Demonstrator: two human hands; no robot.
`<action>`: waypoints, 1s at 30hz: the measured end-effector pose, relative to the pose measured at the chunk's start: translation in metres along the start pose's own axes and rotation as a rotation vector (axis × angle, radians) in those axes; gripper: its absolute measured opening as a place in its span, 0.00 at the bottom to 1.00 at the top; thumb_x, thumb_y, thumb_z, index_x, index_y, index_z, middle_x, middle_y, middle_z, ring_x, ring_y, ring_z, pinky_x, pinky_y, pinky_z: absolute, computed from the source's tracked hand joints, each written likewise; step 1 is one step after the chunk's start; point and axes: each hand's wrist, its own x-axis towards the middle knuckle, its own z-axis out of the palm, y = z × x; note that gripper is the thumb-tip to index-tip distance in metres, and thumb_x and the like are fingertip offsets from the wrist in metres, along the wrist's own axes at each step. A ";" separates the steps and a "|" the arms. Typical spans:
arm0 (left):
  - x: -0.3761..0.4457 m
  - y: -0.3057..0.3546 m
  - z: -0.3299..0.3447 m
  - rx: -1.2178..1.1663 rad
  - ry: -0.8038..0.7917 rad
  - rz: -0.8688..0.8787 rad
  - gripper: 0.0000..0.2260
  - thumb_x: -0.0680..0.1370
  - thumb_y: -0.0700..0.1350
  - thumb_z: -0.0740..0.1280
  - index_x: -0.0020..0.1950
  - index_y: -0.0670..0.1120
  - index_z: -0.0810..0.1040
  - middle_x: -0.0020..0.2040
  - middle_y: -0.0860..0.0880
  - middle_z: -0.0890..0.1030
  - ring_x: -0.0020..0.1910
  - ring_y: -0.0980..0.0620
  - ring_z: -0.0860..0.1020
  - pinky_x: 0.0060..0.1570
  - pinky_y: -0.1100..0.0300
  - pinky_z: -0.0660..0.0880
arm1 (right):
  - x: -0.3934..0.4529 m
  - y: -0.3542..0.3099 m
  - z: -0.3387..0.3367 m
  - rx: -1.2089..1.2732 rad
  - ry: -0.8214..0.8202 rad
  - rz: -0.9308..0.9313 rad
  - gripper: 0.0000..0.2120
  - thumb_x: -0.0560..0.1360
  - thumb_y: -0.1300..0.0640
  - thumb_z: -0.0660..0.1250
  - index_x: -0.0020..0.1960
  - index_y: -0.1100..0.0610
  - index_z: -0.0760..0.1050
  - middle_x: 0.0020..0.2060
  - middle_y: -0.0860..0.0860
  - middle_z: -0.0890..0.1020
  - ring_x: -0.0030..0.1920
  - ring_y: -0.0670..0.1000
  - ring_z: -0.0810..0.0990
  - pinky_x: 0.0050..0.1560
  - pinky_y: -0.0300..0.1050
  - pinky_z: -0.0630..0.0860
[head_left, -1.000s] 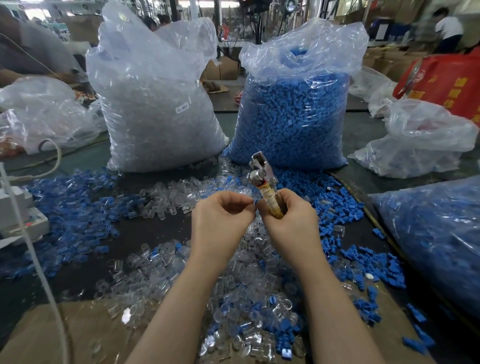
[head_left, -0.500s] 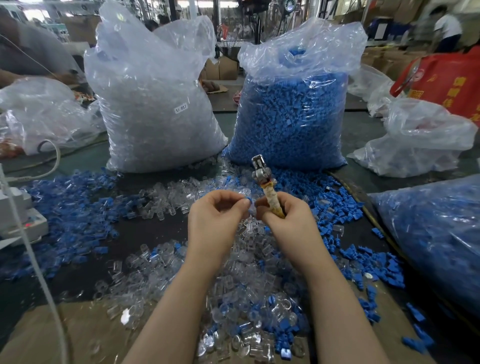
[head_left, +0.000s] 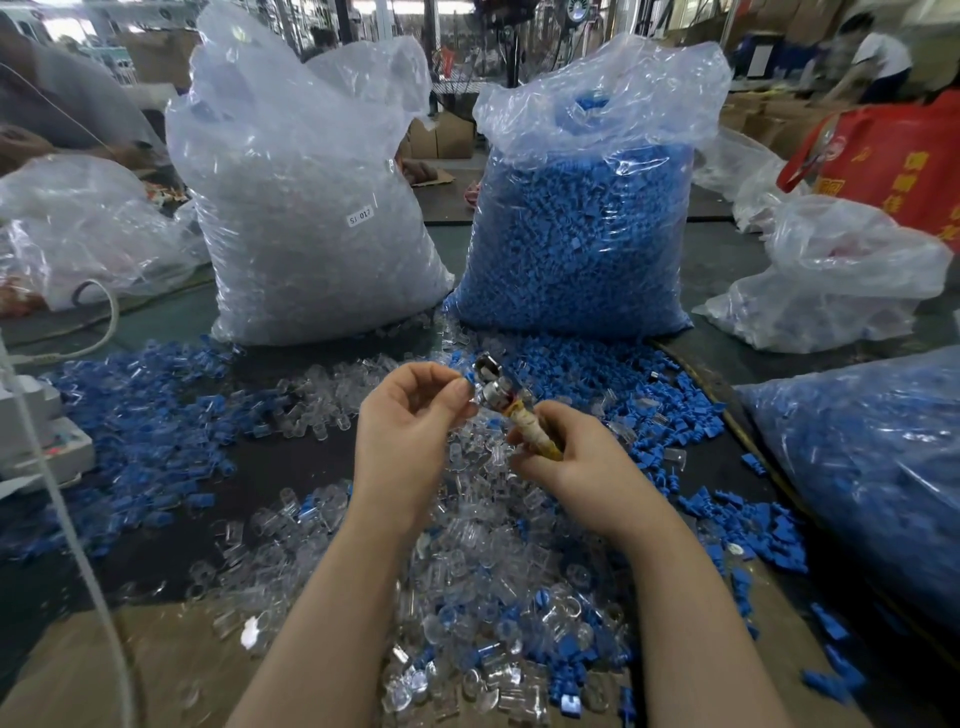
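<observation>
Here, in the head view, both your forearms come up from the lower edge and meet in front of the bag of blue parts (head_left: 582, 234), a little toward its left side. Your left hand (head_left: 410, 431) is raised with its back toward you and the fingers curled. Its thumb and forefinger are brought together just beside the top of the tool (head_left: 511, 410). I cannot tell whether they pinch a small part there, because it is too small to see. Your right hand (head_left: 576, 462) is lower and nearer to you, with fingers and thumb wrapped round the handle, so this hand grasps the tool. The tool is held in the air above the loose clear caps (head_left: 483, 561), in front of the bag and apart from it, with its head leaning up and to the left. The handle looks yellowish and is wound with tape. The head is shiny grey metal with a small clamp-like end. Loose blue parts (head_left: 597, 369) lie at the foot of the bag, and the bag of clear parts (head_left: 311, 218) stands just left of it.
</observation>
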 end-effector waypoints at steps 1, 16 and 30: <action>0.000 0.000 0.000 0.005 -0.001 0.004 0.03 0.77 0.33 0.68 0.46 0.40 0.78 0.38 0.47 0.81 0.35 0.59 0.80 0.39 0.69 0.76 | 0.000 0.000 0.000 -0.004 0.000 -0.002 0.05 0.74 0.60 0.70 0.45 0.54 0.73 0.34 0.47 0.75 0.33 0.47 0.70 0.36 0.45 0.67; -0.002 0.006 -0.004 0.034 -0.041 0.015 0.05 0.76 0.33 0.68 0.44 0.43 0.79 0.35 0.53 0.82 0.35 0.59 0.80 0.40 0.67 0.77 | -0.002 -0.002 0.006 -0.156 0.065 -0.017 0.08 0.64 0.55 0.60 0.43 0.51 0.73 0.34 0.51 0.78 0.32 0.49 0.72 0.34 0.47 0.70; 0.004 0.011 -0.018 0.118 -0.006 -0.025 0.04 0.75 0.35 0.71 0.44 0.43 0.81 0.36 0.49 0.84 0.36 0.58 0.82 0.39 0.68 0.77 | 0.001 -0.002 0.010 -0.219 0.120 -0.028 0.08 0.65 0.54 0.60 0.44 0.51 0.73 0.35 0.49 0.79 0.36 0.53 0.76 0.38 0.54 0.75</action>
